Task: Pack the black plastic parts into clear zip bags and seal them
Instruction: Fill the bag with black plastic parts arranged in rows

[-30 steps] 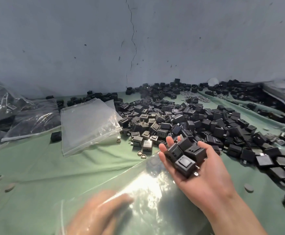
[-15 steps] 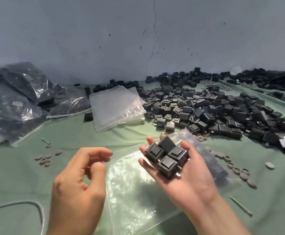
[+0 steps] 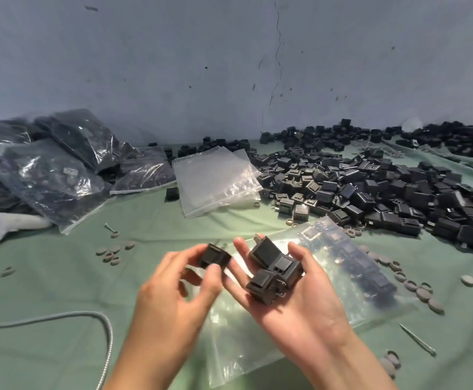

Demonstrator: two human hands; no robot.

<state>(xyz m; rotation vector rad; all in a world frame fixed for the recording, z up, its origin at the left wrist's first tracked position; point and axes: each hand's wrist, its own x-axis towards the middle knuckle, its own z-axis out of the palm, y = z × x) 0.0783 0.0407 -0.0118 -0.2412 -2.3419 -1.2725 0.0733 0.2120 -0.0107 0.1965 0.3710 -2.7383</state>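
Observation:
My right hand (image 3: 294, 302) lies palm up and cups three black plastic parts (image 3: 274, 273). My left hand (image 3: 173, 291) pinches one black part (image 3: 214, 256) between thumb and fingertips, just left of the right hand's fingers. Under both hands a clear zip bag (image 3: 342, 277) lies flat on the green cloth, with several black parts showing inside its far end. A big heap of loose black parts (image 3: 370, 181) spreads over the right and back of the table.
A stack of unfilled clear zip bags (image 3: 215, 178) lies at centre back. Filled bags (image 3: 55, 164) pile up at the left. Small grey discs (image 3: 114, 253) and a screw (image 3: 416, 339) are scattered on the green cloth (image 3: 60, 277). A grey cable (image 3: 60, 318) curves at lower left.
My left hand has reached over to the right hand and taken one black part from it. The right hand holds three parts where there were more, and the view shifted left.

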